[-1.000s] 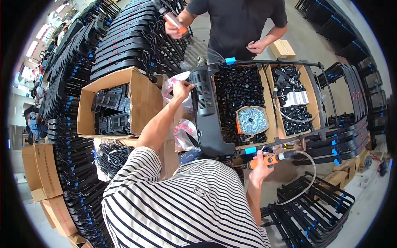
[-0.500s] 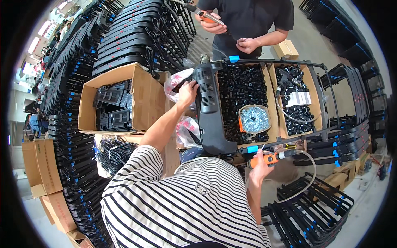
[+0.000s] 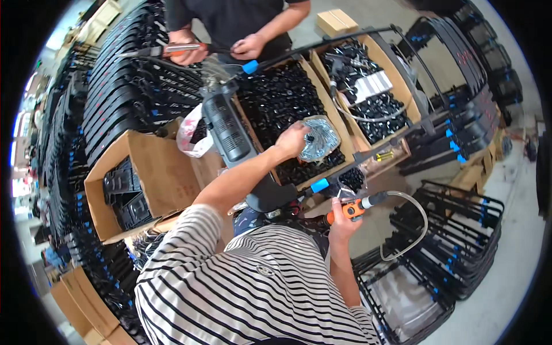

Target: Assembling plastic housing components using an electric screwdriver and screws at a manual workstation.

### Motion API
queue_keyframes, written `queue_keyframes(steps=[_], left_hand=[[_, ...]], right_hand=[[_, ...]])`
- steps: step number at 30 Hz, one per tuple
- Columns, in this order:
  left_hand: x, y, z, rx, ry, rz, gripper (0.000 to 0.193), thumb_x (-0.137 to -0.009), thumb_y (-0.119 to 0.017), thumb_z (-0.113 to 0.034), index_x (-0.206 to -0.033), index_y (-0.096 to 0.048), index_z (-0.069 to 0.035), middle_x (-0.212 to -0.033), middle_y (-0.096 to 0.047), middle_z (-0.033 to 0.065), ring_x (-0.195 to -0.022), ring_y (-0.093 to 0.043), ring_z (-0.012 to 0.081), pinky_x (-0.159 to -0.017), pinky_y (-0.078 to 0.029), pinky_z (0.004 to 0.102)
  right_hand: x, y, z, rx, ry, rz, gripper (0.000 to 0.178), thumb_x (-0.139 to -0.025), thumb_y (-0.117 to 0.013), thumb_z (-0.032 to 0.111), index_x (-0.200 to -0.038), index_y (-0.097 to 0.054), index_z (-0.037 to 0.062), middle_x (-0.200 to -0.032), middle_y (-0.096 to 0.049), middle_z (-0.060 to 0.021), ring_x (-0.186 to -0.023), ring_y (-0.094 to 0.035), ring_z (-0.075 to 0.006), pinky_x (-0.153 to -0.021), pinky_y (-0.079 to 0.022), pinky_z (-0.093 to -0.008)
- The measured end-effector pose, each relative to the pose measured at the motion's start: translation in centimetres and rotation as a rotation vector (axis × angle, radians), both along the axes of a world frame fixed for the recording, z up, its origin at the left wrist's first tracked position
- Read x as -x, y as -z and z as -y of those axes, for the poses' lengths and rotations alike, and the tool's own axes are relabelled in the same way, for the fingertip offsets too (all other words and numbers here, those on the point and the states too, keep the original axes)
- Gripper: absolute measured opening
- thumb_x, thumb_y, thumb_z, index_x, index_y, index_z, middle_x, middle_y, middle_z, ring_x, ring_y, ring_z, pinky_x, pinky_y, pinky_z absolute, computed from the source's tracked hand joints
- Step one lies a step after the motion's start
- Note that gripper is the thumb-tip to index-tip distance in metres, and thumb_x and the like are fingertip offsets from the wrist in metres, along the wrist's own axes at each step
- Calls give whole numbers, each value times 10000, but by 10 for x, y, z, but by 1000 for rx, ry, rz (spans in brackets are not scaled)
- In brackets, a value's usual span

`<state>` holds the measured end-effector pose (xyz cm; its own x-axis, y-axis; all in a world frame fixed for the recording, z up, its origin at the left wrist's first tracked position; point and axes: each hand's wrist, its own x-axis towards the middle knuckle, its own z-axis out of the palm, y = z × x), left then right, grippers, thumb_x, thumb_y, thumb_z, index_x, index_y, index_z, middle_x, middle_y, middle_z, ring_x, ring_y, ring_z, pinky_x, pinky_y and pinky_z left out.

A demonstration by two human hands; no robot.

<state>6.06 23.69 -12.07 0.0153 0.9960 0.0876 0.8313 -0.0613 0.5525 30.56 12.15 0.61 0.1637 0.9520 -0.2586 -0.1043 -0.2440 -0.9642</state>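
Just by L hand [image 3: 292, 140], grip unclear, silver screws [image 3: 322, 141]; orange driver [image 3: 355, 207] inside R hand [image 3: 344, 226], grip wrapped rnd it.

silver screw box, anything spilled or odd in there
No clear spill or damage shows. One small dark piece looks odd among the bright silver screws, near the left hand; it is too small to identify.

Metal screws [image 3: 323, 142] glinted and glossy plastic fittings [image 3: 282, 92] gleamed, while the cardboard carton [image 3: 164, 172] looked matt, the hand tool [image 3: 352, 210] smooth.
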Motion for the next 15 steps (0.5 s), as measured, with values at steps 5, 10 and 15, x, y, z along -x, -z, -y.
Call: queue_keyframes(steps=[5,10,15], left_hand=[[-29,98,-60,278,124,-91,205,-781,-583,-109,-963,-635,-31,-1014,-633,212,-979,-612,394,-829,-500,458],[-38,61,-56,250,30,99,168,-807,-633,-170,-905,-670,-38,-887,-689,180,-876,-669,309,-774,-522,441],[-59,-68,38,680,-207,1488,214,-908,-653,-157,-1072,-618,-24,-982,-673,45,-882,-631,133,-759,-519,284]], right_hand=[[-22,10,15,87,105,116,203,-793,-712,-37,-909,-555,15,-815,-593,-38,-669,-561,-104,-618,-475,-253],[-41,5,30,95,169,83,214,-785,-724,-25,-897,-552,33,-791,-585,-23,-674,-561,-102,-617,-471,-260],[-22,-8,10,-27,-29,17,201,-775,-727,-31,-877,-567,36,-786,-584,-18,-663,-562,-95,-604,-470,-251]])
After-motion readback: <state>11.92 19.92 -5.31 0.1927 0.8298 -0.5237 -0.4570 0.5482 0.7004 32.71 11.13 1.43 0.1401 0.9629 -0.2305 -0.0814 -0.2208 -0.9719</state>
